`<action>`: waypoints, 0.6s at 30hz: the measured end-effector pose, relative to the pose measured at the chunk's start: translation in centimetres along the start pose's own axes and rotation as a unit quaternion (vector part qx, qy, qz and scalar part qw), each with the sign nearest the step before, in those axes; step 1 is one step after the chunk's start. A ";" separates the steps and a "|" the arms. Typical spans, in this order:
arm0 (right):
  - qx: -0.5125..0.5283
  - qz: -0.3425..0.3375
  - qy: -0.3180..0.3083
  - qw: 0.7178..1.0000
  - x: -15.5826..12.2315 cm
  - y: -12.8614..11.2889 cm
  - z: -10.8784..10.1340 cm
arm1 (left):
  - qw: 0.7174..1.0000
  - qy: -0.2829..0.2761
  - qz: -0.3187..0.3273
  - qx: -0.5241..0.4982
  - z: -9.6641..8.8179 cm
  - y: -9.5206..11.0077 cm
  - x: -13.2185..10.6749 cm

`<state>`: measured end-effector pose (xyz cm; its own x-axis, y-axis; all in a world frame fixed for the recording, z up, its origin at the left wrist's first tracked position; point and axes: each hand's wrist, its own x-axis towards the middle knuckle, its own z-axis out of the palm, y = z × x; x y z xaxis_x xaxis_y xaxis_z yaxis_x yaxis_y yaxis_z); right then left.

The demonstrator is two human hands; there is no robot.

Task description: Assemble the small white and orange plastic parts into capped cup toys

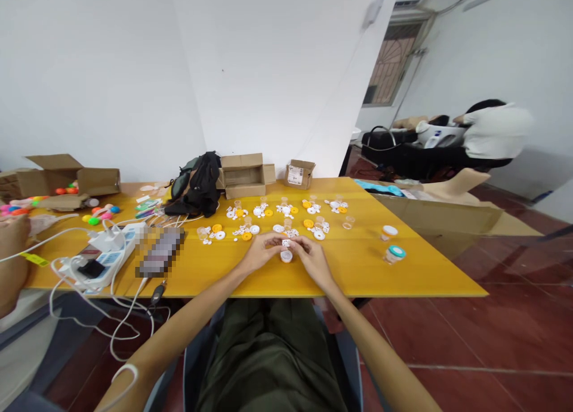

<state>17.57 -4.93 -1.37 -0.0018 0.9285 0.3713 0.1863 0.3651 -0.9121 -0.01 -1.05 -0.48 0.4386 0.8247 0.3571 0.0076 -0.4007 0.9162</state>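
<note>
My left hand [262,250] and my right hand [311,254] meet over the yellow table [358,268], fingers pinched together around a small white piece [285,243]. A small white cap [286,256] lies on the table just below the fingertips. Behind my hands, several groups of small white and orange plastic parts [286,212] are laid out in rows.
Two small jars, one white-lidded [389,231] and one teal-lidded [394,254], stand to the right. A power strip with cables [110,251] and a blurred-out flat object lie on the left. Cardboard boxes [244,176], a black bag [199,185], colourful balls [96,215]. A person sits at far right [492,131].
</note>
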 end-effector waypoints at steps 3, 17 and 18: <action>-0.024 -0.008 0.003 1.000 0.0 0.0 0.0 | 1.000 -0.003 0.001 0.004 -0.1 0.0 0.1; -0.082 -0.055 -0.002 0.995 0.0 -0.4 0.1 | 1.000 -0.005 0.019 0.011 -0.1 0.2 0.2; -0.086 -0.055 -0.002 0.995 0.0 -0.3 0.1 | 1.000 -0.005 0.020 0.010 -0.1 0.2 0.2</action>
<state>17.39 -5.04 -1.08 -0.0354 0.8840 0.4662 0.3501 0.4479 -0.8227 0.03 -0.92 -0.15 0.4473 0.8043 0.3913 0.0084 -0.4412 0.8974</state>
